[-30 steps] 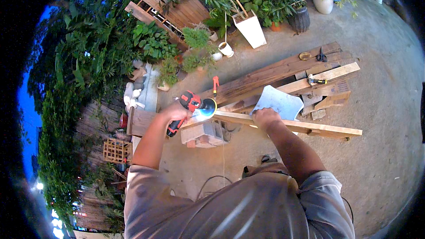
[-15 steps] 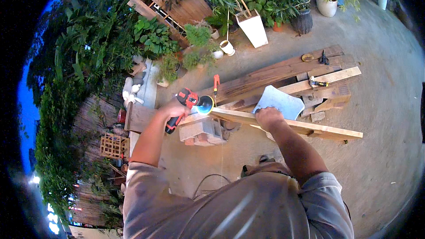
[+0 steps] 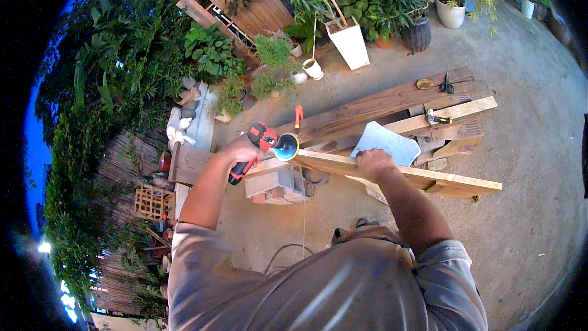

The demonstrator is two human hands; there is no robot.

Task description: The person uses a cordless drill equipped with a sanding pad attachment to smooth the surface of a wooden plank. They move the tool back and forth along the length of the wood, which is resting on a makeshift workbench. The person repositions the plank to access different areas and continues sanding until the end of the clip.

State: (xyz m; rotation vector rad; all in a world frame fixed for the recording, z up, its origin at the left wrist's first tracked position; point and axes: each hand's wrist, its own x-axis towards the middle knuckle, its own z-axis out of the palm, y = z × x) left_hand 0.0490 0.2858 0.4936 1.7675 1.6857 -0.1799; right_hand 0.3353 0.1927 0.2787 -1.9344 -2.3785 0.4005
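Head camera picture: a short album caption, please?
Left hand holds a red power tool at a plank; right hand steadies it.

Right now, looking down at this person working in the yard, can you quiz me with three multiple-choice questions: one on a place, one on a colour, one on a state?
1. Where does the right hand rest?
A. on the long plank
B. on a plant pot
C. on the ground

2. What colour is the power tool in the left hand?
A. yellow and green
B. red and black
C. all white

3. How does the long plank lie?
A. upright against a wall
B. flat on the ground
C. raised, one end on grey blocks

Answers: 1 A, the palm presses the plank. 2 B, its body shows red with black. 3 C, its left end sits on the blocks.
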